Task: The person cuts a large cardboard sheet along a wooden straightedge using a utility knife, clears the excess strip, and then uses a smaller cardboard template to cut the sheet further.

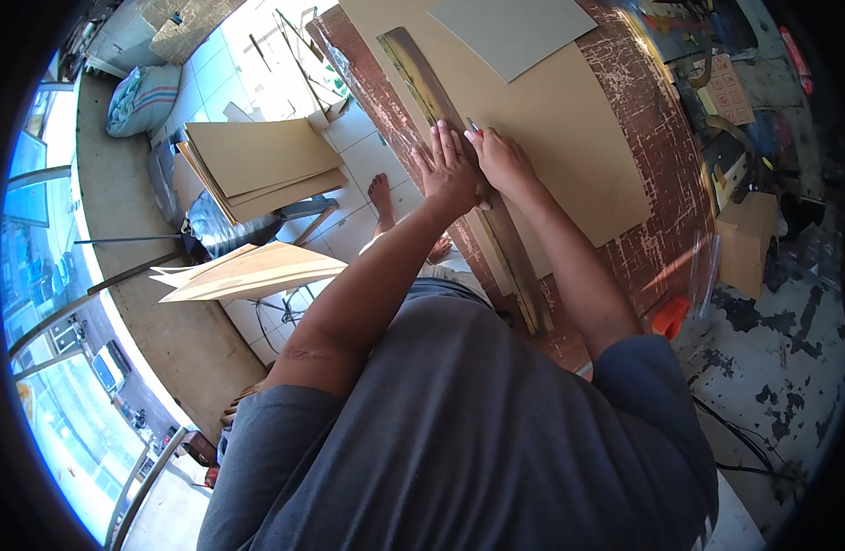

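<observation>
My left hand point(447, 174) lies flat with its fingers spread on a long, worn, dark straightedge point(418, 69), pressing near its middle. The straightedge runs lengthwise over a large tan board sheet point(569, 147), close to that sheet's left edge. Just right of it my right hand point(505, 163) is closed around a slim pen-like tool point(478, 132) with a red part and a dark end. Most of this tool is hidden by the fingers, so whether it is a pen or a blade does not show.
The sheet rests on a scuffed reddish-brown table point(632, 119). A grey sheet point(514, 32) lies at its far end. Stacked tan boards point(252, 161) and pale wooden pieces point(257, 274) stand to the left. Tools clutter a right-hand bench, near a cardboard box point(745, 241).
</observation>
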Demonstrator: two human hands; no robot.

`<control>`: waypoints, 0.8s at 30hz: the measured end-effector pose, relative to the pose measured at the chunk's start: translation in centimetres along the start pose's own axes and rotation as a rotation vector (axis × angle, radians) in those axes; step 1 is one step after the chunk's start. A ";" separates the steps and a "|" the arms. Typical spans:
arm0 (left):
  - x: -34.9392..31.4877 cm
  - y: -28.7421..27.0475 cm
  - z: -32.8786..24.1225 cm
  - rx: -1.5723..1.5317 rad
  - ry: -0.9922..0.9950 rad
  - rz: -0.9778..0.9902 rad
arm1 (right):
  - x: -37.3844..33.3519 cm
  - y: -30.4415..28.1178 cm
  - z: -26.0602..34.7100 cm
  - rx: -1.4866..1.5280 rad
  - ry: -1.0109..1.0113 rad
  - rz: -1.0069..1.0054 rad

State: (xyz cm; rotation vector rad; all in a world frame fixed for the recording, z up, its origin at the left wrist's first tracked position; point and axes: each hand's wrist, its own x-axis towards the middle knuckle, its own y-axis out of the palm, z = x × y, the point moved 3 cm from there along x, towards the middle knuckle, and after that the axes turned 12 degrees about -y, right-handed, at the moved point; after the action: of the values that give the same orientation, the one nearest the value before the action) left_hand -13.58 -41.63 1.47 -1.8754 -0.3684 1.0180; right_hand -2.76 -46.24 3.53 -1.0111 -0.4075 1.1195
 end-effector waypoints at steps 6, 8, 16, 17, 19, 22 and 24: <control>-0.2 -0.2 0.4 0.000 0.006 0.014 | 3.8 1.1 0.5 -0.041 -0.033 -0.019; 0.0 -0.1 0.4 0.001 0.011 -0.015 | 4.0 1.4 0.1 -0.039 -0.030 0.000; -0.2 -0.3 0.4 0.005 -0.018 0.007 | 3.9 1.0 1.0 -0.054 0.005 0.078; -0.2 -0.3 0.3 0.012 -0.018 0.006 | 4.1 1.0 0.9 -0.059 -0.015 0.089; -0.1 -0.2 0.1 0.018 -0.017 0.011 | 3.9 1.2 0.4 -0.062 -0.033 0.100; 0.0 0.0 0.1 0.022 -0.012 -0.002 | 3.0 1.3 0.2 -0.066 -0.039 0.084; 0.1 0.1 0.4 0.021 -0.010 -0.018 | 1.5 0.9 0.8 -0.066 -0.014 0.068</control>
State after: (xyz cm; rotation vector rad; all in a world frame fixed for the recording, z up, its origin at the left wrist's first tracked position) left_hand -13.89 -41.38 1.29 -1.8459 -0.3779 1.0158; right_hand -3.15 -44.47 2.87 -1.0820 -0.4260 1.1809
